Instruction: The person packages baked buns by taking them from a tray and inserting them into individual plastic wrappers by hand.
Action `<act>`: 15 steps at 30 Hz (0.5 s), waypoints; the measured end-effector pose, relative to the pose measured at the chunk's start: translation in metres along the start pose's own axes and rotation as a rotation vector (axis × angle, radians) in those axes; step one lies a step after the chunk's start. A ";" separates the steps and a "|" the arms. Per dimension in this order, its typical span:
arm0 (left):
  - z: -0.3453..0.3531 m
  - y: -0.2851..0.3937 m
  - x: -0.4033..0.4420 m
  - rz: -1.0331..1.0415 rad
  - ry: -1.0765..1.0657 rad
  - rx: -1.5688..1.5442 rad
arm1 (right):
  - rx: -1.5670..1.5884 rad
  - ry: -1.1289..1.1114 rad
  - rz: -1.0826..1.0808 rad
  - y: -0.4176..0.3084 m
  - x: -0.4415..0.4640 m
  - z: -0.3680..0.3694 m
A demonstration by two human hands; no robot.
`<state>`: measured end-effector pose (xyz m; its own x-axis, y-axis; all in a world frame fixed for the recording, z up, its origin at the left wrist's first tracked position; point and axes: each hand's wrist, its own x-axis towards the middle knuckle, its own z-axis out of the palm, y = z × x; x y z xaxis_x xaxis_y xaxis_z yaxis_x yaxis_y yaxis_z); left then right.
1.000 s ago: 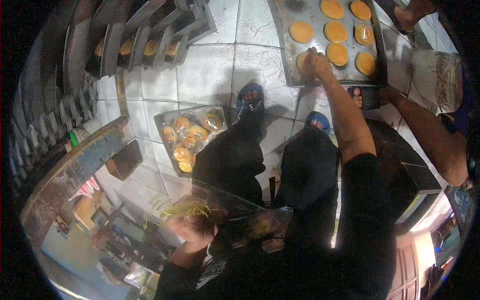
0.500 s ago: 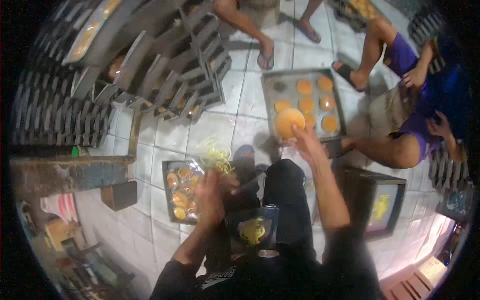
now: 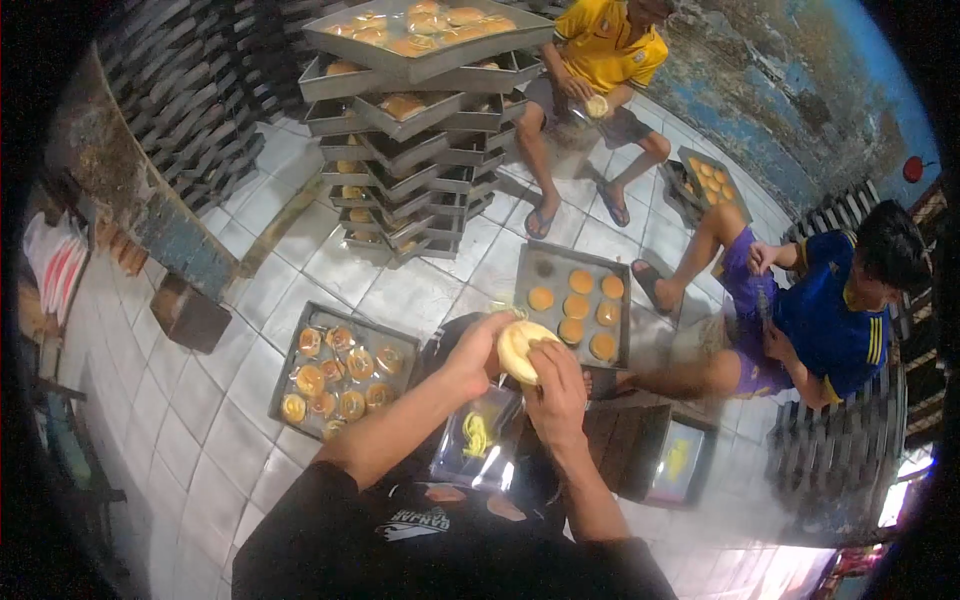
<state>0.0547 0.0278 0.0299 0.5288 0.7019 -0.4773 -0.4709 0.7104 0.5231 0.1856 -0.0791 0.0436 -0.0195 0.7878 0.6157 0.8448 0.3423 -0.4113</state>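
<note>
A round bun point(image 3: 518, 352) is between my two hands in front of my lap, its pale side turned up. My left hand point(image 3: 477, 352) grips it along the left edge. The fingers of my right hand point(image 3: 557, 388) are bent over its right side, against the pale surface. Below the hands, a shiny dark tray or sheet point(image 3: 455, 455) with a smear of yellow filling point(image 3: 477, 434) rests on my lap. To the left, a metal tray point(image 3: 283, 402) holds several wrapped-looking buns. Ahead on the right, another metal tray point(image 3: 538, 268) carries several golden buns.
A tall stack of bun trays point(image 3: 400, 155) stands ahead on the tiled floor point(image 3: 215, 400). A person in yellow point(image 3: 610, 45) sits at the back holding a bun. Another in blue point(image 3: 825, 310) sits at right, near a box point(image 3: 680, 460) with yellow filling on top.
My right hand has brought the bun from over the golden-bun tray to my lap. My left hand has left the other tray and joined it on the bun. The view has tilted up.
</note>
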 end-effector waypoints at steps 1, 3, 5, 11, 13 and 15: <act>0.004 0.005 -0.018 -0.038 0.009 -0.006 | -0.057 -0.051 0.019 -0.008 0.004 -0.001; -0.010 0.005 -0.027 -0.021 0.027 -0.044 | 0.024 -0.079 0.061 -0.020 0.006 0.013; -0.051 0.023 -0.012 -0.073 -0.088 -0.128 | 0.190 -0.190 0.072 -0.034 0.003 0.036; -0.044 -0.023 -0.047 0.363 -0.047 0.287 | -0.083 -0.294 -0.031 -0.034 0.014 0.057; -0.048 -0.006 -0.038 0.364 -0.104 0.029 | -0.129 -0.278 -0.094 -0.027 0.019 0.052; -0.046 0.031 -0.022 0.177 -0.276 -0.355 | -0.095 -0.281 -0.072 -0.023 0.024 0.057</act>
<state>-0.0041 0.0367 0.0238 0.5637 0.8080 -0.1717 -0.7573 0.5885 0.2831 0.1351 -0.0393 0.0295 -0.2170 0.8784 0.4257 0.8820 0.3633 -0.3001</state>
